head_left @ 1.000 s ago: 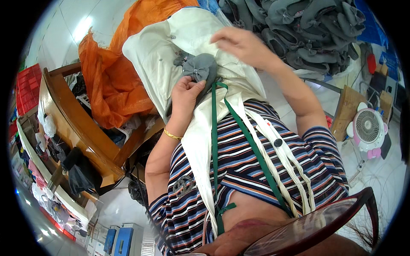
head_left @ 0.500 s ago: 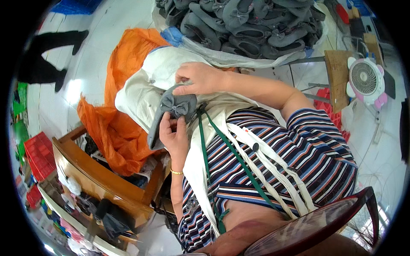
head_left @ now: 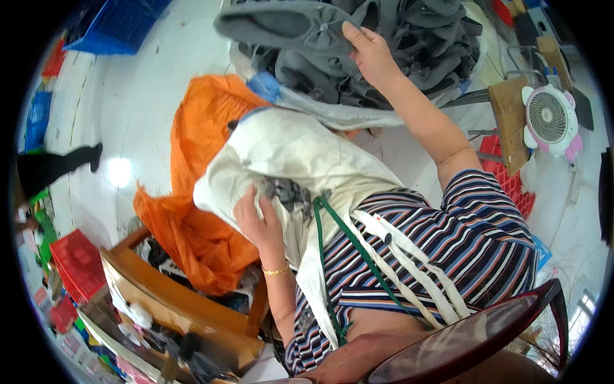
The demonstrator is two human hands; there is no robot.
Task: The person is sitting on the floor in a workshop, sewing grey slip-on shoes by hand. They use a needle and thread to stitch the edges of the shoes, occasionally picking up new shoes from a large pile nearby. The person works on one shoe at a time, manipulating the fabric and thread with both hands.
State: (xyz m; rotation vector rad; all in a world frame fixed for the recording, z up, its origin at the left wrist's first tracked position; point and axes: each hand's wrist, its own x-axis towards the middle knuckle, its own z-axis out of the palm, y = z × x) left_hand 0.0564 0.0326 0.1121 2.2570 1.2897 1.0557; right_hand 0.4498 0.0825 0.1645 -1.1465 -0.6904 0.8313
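Observation:
Up at the far side, my right hand [head_left: 371, 56] pinches a grey fabric shoe [head_left: 272, 24] by the end nearer its bow. The shoe is above a big heap of similar grey shoes [head_left: 313, 80], partly covering it. Across my lap spreads a white apron [head_left: 307, 144], and a small cluster of grey bows [head_left: 291, 194] lies on it. My left hand [head_left: 259, 221] is next to these bows, fingers apart, with no shoe in it. Whether its fingertips touch the bows is hard to tell.
Orange woven sacking [head_left: 198, 121] hangs to the left, by a wooden stool or frame [head_left: 173, 281]. At the right stand a white and pink fan [head_left: 549, 118], a wooden board [head_left: 510, 125] and a red crate [head_left: 511, 185]. A person's dark-clothed leg [head_left: 64, 168] shows far left.
My right hand has carried the shoe from my lap up and away to the heap. My left hand has let go of it, uncovering the bows. The person at left has shifted.

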